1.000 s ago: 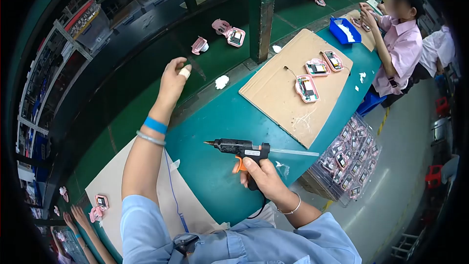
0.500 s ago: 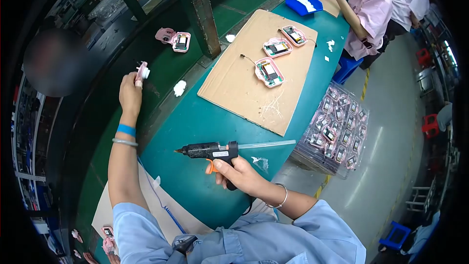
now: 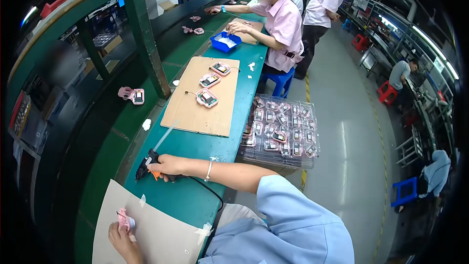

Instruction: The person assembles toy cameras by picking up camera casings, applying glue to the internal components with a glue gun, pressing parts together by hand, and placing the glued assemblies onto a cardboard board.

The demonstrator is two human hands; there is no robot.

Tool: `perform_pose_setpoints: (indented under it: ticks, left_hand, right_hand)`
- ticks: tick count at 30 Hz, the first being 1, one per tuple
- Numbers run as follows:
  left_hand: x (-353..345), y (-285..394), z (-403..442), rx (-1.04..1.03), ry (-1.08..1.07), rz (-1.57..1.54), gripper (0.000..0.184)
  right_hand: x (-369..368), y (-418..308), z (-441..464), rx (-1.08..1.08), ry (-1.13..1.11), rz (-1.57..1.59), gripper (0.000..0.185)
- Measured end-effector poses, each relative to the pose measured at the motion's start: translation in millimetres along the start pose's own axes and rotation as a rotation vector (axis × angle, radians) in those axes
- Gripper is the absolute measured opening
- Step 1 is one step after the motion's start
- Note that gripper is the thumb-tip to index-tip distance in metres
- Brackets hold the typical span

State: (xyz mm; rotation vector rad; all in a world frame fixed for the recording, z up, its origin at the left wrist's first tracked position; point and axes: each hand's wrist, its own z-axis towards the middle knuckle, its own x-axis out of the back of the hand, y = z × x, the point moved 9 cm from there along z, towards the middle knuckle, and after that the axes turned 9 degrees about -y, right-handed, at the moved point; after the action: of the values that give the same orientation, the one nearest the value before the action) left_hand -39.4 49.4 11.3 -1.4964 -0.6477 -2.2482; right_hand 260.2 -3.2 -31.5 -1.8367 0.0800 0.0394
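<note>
Glue gun (image 3: 142, 169) is partly hidden by the right hand (image 3: 168, 165).

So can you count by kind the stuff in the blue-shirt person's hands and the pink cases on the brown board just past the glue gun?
Pink cases on the brown board: 3
Pink piece in the left hand: 1
Glue gun in the right hand: 1
Total: 5

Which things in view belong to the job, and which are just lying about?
Likely the job:
glue gun in right hand
pink piece in left hand
open pink cases on cardboard

Likely lying about:
white scraps
white clump
</note>
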Motion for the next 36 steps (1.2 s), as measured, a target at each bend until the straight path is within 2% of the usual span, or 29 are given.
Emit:
perform_pose_setpoints:
  ticks: [2, 3, 4, 6, 7, 8, 10, 12, 15, 16, 19, 21, 26, 30, 34, 36]
  left_hand:
    - [70.2, 90.7, 19.3, -0.014, 0.06, -0.102, 0.019]
    - [69.7, 110.1, 13.9, 0.149, -0.242, 0.154, 0.021]
    - [52.3, 84.8, 2.2, 0.166, -0.25, 0.158, 0.021]
    - [14.5, 37.3, -33.4, -0.036, -0.051, 0.15, 0.023]
    - [15.5, 38.8, -37.2, -0.025, -0.07, 0.175, 0.023]
    - [17.6, 42.6, -34.0, -0.015, -0.091, 0.198, 0.024]
    - [12.9, 41.5, -34.4, 0.011, -0.106, 0.191, 0.026]
    - [17.7, 40.8, -35.9, 0.024, -0.097, 0.182, 0.027]
    - [23.8, 50.5, -32.4, 0.077, -0.148, 0.189, 0.029]
    - [24.2, 54.1, -31.0, 0.092, -0.164, 0.19, 0.03]
    - [28.8, 66.3, -26.6, 0.118, -0.17, 0.184, 0.032]
    - [32.4, 74.8, -22.8, 0.131, -0.167, 0.177, 0.033]
    - [40.3, 89.6, -15.6, 0.16, -0.153, 0.158, 0.037]
    - [39.7, 99.6, -2.8, 0.129, -0.155, 0.095, 0.032]
    - [45.5, 106.4, 3.9, 0.115, -0.126, 0.019, 0.028]
    - [48.7, 112.2, 9.1, 0.08, -0.1, -0.054, 0.025]
  right_hand:
    - [-2.5, -4.9, 10.3, -0.087, -0.039, -0.079, 0.043]
    - [-2.7, -5.6, 14.0, -0.126, -0.038, -0.101, 0.045]
    - [-1.6, -12.5, 10.7, -0.163, -0.002, -0.11, 0.048]
    - [2.8, -25.6, 1.1, -0.234, 0.017, -0.296, 0.055]
    - [14.9, -26.5, 16.5, -0.167, 0.099, -0.74, 0.066]
    - [22.5, -19.7, 22.2, -0.161, 0.148, -0.875, 0.074]
    - [27.3, -25.8, -4.0, -0.318, 0.108, -0.907, 0.074]
    - [43.1, -37.2, -16.9, -0.139, 0.241, -1.221, 0.071]
    - [90.2, -70.6, -65.2, 0.074, 0.485, -1.007, 0.037]
    - [111.4, -81.1, -75.3, 0.061, 0.616, -1.007, 0.021]
    - [184.1, -96.3, -85.0, 0.13, 0.902, -1.179, 0.019]
    - [216.8, -94.9, -80.4, 0.081, 1.074, -1.334, 0.02]
    - [252.2, -82.9, -52.1, -0.088, 0.986, -1.373, 0.022]
    - [253.9, -74.6, -49.5, -0.039, 0.951, -1.353, 0.02]
    - [247.1, -72.4, -50.7, 0.117, 0.872, -1.195, 0.017]
    - [243.5, -73.3, -60.0, 0.367, 0.823, -0.75, 0.015]
